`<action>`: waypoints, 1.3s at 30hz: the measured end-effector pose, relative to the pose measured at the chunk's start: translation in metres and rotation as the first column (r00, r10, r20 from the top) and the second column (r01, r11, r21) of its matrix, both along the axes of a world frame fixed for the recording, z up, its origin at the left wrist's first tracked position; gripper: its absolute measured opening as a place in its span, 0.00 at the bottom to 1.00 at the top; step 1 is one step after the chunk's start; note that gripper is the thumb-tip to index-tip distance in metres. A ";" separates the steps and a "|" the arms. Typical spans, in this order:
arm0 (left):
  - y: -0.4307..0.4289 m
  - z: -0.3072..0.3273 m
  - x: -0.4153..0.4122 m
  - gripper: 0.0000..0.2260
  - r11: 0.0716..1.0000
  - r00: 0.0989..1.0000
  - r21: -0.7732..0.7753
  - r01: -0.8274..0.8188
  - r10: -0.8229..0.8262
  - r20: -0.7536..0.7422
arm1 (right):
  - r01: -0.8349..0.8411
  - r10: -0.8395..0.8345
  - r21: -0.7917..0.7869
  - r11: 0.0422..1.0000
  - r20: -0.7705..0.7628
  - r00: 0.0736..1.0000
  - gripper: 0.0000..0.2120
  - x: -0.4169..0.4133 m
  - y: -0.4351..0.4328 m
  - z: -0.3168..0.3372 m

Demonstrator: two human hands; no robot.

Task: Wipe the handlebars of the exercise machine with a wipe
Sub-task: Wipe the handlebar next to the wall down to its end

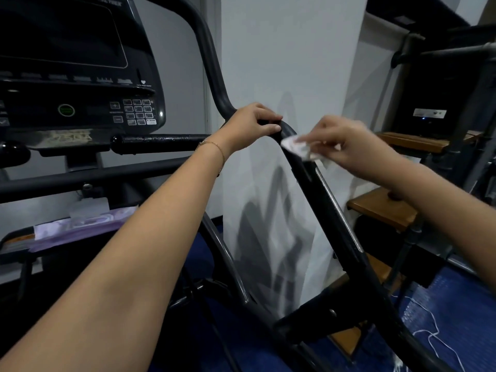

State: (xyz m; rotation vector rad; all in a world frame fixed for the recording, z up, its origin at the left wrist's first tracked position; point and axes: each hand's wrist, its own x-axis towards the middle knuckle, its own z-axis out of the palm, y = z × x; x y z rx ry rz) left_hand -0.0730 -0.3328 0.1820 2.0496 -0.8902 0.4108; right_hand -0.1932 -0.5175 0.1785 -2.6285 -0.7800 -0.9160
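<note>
Two bare hands meet on a black handlebar [319, 200] of an exercise machine: the left hand [249, 126] curls around its top bend, while the right hand [349, 146] pinches a crumpled white wipe [298, 149] against the bar just below.

A white pillar [290, 63] stands on blue carpet [456, 304], wooden boards [381, 210] to its right, in dim light.
</note>
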 end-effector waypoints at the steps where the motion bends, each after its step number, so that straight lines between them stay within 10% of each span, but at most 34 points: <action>1: 0.001 -0.003 -0.007 0.10 0.995 1.000 -0.096 -0.004 0.003 -0.013 | 0.037 -0.042 0.147 0.988 0.029 0.999 0.13 0.001 0.003 0.003; 5: 0.004 -0.040 -0.052 0.11 0.718 0.877 -0.694 -0.053 -0.299 -0.377 | 0.017 -0.044 0.398 0.917 0.057 0.997 0.11 0.010 0.020 -0.004; 9: 0.001 -0.065 -0.067 0.08 0.531 0.644 -0.844 -0.067 -0.624 -0.444 | 0.021 -0.020 0.339 0.940 -0.005 1.000 0.07 0.029 0.032 -0.021; 15: -0.007 -0.072 -0.051 0.06 0.415 0.703 -0.884 -0.214 -0.563 -0.434 | 0.022 -0.055 0.308 0.951 0.100 0.994 0.07 0.035 0.020 -0.019; 20: -0.036 -0.091 -0.053 0.09 0.491 0.668 -0.806 -0.329 -0.483 -0.567 | 0.275 -0.237 0.265 0.924 -0.168 0.957 0.14 0.039 0.019 -0.010; 39: -0.091 -0.107 -0.131 0.17 0.572 0.907 -0.727 -0.380 0.076 -0.414 | 0.189 -0.149 0.178 0.966 -0.219 0.964 0.10 0.048 0.011 -0.007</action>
